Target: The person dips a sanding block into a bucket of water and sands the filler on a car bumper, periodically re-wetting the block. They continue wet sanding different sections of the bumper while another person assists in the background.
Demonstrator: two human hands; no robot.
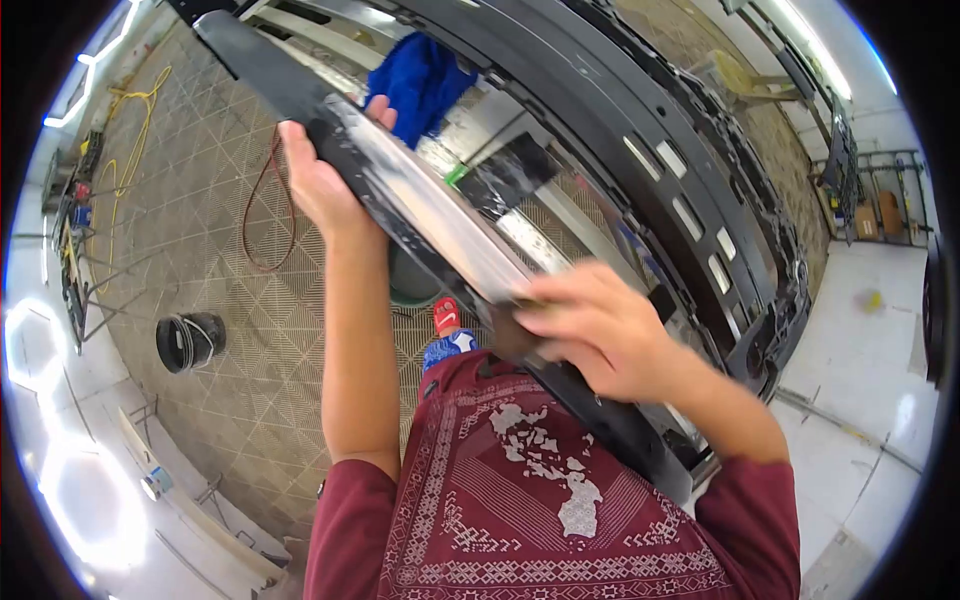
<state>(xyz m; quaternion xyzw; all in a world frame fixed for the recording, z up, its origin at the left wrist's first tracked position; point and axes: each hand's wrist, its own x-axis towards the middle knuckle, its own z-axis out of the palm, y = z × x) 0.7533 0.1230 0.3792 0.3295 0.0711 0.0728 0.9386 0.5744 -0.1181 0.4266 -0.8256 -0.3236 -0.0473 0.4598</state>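
A long dark trim panel (265, 75), with a wet-looking pale reflection along its middle, runs diagonally in front of my body. My left hand (325, 190) is closed around its edge in the upper part, thumb on the near side and fingertips showing on the far side. Lower down, my right hand (605, 335) presses on the panel's surface with bent fingers, slightly blurred. What lies under those fingers, if anything, I cannot make out. Beyond the panel, a blue cloth (415, 85) and a piece of black sheet (510, 175) lie on a stand.
A large black bumper (600, 100) with slots stretches along the right, close to my right hand. A black bucket (190, 342) stands on the tiled floor at left. A reddish hose (247, 215) and a yellow hose (122, 180) lie on the floor.
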